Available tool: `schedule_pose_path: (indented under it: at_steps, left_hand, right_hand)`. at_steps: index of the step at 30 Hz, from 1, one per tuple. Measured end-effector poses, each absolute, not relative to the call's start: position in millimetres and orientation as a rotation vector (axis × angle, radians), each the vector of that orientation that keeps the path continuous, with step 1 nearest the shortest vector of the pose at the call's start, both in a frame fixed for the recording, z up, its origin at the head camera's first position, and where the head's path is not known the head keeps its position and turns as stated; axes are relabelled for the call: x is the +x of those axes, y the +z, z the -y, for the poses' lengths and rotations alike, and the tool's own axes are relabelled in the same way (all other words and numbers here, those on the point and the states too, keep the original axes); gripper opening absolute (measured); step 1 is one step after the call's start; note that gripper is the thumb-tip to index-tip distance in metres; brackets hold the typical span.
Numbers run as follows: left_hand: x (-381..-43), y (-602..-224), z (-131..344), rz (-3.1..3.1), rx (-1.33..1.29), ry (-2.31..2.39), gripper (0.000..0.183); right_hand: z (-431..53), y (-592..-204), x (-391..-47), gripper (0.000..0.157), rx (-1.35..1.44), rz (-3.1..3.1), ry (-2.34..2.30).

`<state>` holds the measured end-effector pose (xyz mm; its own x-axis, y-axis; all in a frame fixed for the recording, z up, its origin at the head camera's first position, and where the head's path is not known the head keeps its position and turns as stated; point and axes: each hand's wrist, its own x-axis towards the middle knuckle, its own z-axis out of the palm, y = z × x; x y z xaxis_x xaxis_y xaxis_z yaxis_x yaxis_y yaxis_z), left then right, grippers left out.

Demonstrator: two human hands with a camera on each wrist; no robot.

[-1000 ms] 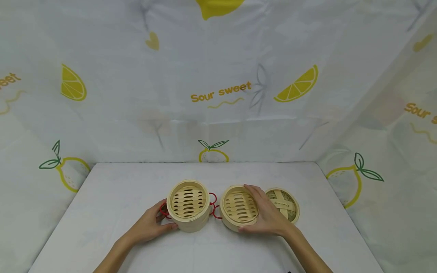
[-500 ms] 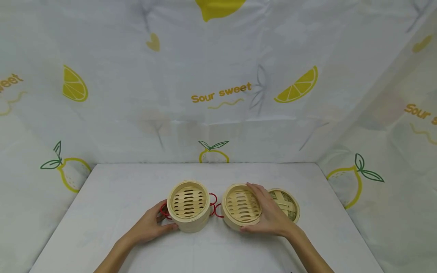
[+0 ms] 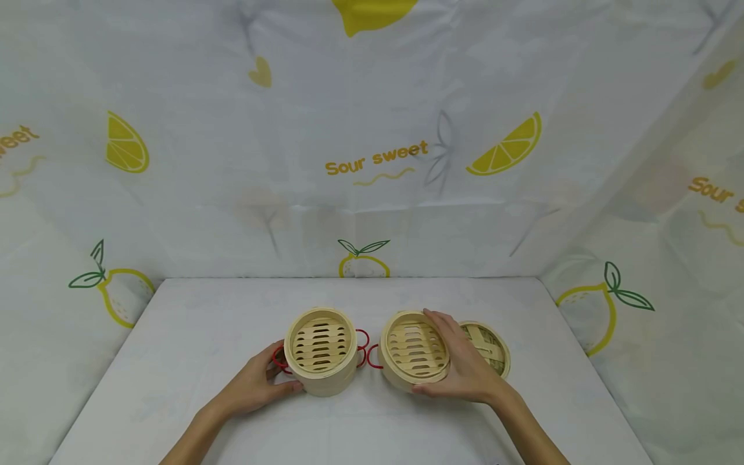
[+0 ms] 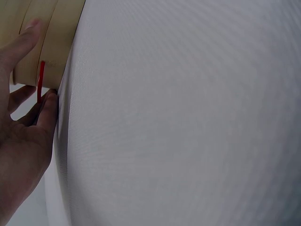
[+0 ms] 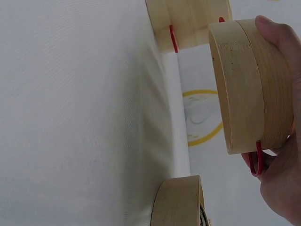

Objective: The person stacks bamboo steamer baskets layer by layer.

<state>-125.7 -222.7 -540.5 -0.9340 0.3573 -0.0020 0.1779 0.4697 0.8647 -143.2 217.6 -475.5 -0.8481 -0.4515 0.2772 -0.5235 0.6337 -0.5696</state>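
Note:
A bamboo steamer stack [image 3: 321,352] with red loop handles on both sides stands on the table. My left hand [image 3: 256,387] grips its left side, thumb on the front wall and fingers by the red handle [image 4: 41,82]. Just right of it, my right hand [image 3: 465,368] holds another bamboo steamer basket [image 3: 415,349] by its right side, slats facing up. The right wrist view shows this basket [image 5: 242,89] raised off the white cloth, with the thumb on its wall and a red handle [image 5: 256,160] near the fingers.
A woven bamboo lid [image 3: 491,349] lies on the table, partly behind my right hand. White cloth [image 3: 221,310] covers the tabletop, and a lemon-print sheet [image 3: 261,161] hangs behind and at both sides.
My right hand has raised its steamer basket and shifted it slightly to the right, covering more of the lid. The left hand and its steamer stack stay put.

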Motion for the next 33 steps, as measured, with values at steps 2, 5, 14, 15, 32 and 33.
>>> schedule_pose_path:
  at_steps: [2, 5, 14, 15, 32, 33]
  left_hand:
    - [-125.8, -540.4, 222.8, -2.535, 0.48, 1.451, 0.092]
    - [-125.5, -540.1, 222.8, -2.539, 0.488, 1.448, 0.092]
    - [-124.9, -539.1, 222.7, -2.536, 0.478, 1.451, 0.091]
    - [-124.8, -539.0, 222.7, -2.539, 0.48, 1.447, 0.091]
    - [-124.8, -540.4, 223.3, -2.54, 0.482, 1.446, 0.091]
    - [-125.0, -540.6, 223.3, -2.538, 0.482, 1.446, 0.091]
  right_hand:
    - [-218.0, -475.0, -143.2, 0.136, 0.816, 2.738, 1.024]
    - [-218.1, -473.6, -143.3, 0.139, 0.812, 2.726, 1.042]
    - [-215.7, -466.3, -142.1, 0.142, 0.81, 2.683, 1.086]
    - [-215.5, -465.9, -142.0, 0.142, 0.809, 2.681, 1.09]
    - [-214.4, -466.5, -144.4, 0.138, 0.802, 2.63, 1.139]
    - [-214.0, -466.2, -144.4, 0.138, 0.8, 2.627, 1.142]
